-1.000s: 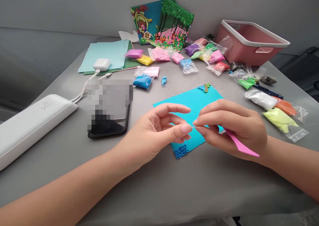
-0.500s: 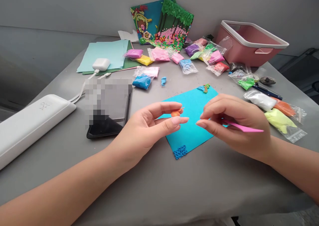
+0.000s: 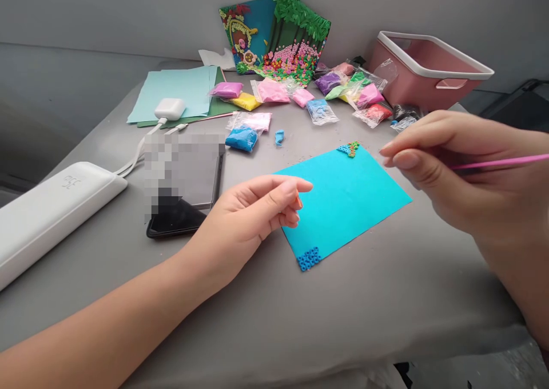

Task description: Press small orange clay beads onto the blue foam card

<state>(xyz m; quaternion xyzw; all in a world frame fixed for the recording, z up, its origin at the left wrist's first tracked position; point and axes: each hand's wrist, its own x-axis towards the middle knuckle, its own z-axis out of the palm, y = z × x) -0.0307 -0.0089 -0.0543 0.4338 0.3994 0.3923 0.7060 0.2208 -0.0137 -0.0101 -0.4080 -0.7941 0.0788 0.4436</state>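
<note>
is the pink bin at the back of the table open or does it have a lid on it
Open. The pink bin has no lid; its white rim is bare and the pink inside walls show. Its contents cannot be seen from this angle.

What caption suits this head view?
Left hand pinches orange clay by a turquoise sheet; right hand holds a pink tool.

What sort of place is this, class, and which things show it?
Probably a home craft table: small bags of coloured clay, a turquoise sheet with clay beads at its corners, and a finished clay picture against the wall.

Grey table (image 3: 351, 320), crowded with craft things
Blue card (image 3: 343, 200), phone (image 3: 184, 200), clay bags (image 3: 274, 91), pink basket (image 3: 429, 71), white case (image 3: 55, 211) lie on it
</note>
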